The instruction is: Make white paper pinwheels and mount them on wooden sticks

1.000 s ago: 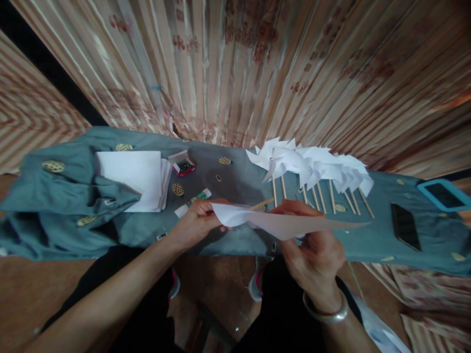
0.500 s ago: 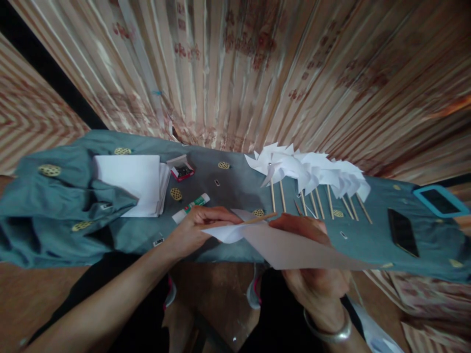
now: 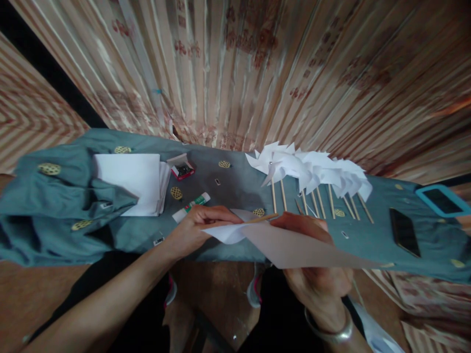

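Between my hands is a white paper pinwheel [image 3: 290,245], its vanes curling and one long point reaching right. My left hand [image 3: 200,223] is closed on its left side, thumb and fingers pinching the paper. A thin wooden stick [image 3: 262,218] lies against the paper near its middle, its end pointing at my right fingers. My right hand [image 3: 316,274] is closed around the right part, partly hidden behind the paper. Beyond it, several finished-looking white pinwheels [image 3: 279,164] on wooden sticks overlap in a row. Near my left fingers rests a glue stick [image 3: 191,208].
A stack of white paper [image 3: 127,179] lies at the left on the green patterned cloth [image 3: 235,191]. Right of it stands an open small box [image 3: 182,167] with dark pins inside. A black phone [image 3: 404,233] and a blue-framed device [image 3: 443,201] lie at the right end. A curtain hangs behind.
Hardly anything differs. Both hands keep their hold on the pinwheel in the same place, and the view has shifted very slightly.
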`<state>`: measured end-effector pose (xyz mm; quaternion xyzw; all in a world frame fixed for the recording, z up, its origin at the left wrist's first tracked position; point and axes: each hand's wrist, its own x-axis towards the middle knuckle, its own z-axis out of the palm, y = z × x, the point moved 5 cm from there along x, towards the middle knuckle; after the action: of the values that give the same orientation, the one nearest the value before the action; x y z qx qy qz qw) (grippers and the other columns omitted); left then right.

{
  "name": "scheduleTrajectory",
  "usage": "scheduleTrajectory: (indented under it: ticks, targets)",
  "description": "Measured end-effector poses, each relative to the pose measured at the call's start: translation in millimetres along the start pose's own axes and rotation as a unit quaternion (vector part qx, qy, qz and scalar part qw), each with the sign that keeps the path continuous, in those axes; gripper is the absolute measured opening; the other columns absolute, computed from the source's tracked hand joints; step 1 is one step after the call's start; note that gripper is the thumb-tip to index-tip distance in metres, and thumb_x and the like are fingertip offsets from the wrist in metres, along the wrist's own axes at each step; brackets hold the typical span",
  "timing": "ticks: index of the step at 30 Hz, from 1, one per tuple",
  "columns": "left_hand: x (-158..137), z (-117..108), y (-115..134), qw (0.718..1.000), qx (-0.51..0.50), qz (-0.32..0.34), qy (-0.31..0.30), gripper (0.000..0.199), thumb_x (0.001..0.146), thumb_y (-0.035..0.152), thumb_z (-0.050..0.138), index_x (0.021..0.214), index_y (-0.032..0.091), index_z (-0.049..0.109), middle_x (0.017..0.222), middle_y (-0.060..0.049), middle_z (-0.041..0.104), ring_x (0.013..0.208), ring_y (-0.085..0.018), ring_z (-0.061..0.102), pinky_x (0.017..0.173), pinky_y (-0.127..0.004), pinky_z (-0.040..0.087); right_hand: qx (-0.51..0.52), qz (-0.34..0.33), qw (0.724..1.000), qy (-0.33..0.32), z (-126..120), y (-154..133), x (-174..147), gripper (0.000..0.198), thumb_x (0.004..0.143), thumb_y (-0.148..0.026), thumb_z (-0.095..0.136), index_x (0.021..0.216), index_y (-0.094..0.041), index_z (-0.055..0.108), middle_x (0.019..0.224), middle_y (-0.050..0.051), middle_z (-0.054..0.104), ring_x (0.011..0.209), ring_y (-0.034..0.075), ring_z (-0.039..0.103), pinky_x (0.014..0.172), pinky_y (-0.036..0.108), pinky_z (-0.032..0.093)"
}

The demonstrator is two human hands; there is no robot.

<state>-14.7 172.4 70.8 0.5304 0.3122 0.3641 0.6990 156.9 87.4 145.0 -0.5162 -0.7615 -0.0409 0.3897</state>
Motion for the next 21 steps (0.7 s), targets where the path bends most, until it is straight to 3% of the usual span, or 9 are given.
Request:
scheduleTrajectory:
  ticks: [12,16,21]
  targets:
    - [-0.4,-0.3,-2.5,1.0,-0.004,-0.005,0.006,0.021,0.064,0.034,0.083,0.076,0.017,0.08,0.075,-0.006,0.072,0.066,-0.014,0.06,0.061,-0.022,0.044,0.008,0.006,1.0,0.01,1.4,1.1,1.9,0.029,0.086,-0.016,0.059,0.114,-0.024,0.058,0.094,0.005,0.071,0.086,0.024,0.069,0.074,0.039,0.056]
    - [-1.2,-2.7,-6.3,1.0,0.006,0.003,0.007,0.015,0.069,0.031,0.08,0.076,0.018,0.08,0.077,-0.006,0.072,0.067,-0.014,0.061,0.062,-0.022,0.044,0.019,0.01,1.0,0.019,1.1,0.5,1.6,0.03,0.085,-0.015,0.06,0.114,-0.024,0.059,0.094,0.005,0.072,0.086,0.023,0.07,0.074,0.037,0.057]
    - [-1.8,-4.0,-5.7,1.0,0.027,0.004,0.014,0.017,0.071,0.036,0.077,0.073,0.019,0.079,0.072,-0.004,0.067,0.061,-0.012,0.056,0.056,-0.021,0.04,0.043,0.09,0.994,0.046,3.5,6.2,-1.1,0.028,0.084,-0.016,0.065,0.11,-0.025,0.063,0.094,0.003,0.074,0.083,0.02,0.071,0.072,0.032,0.059]
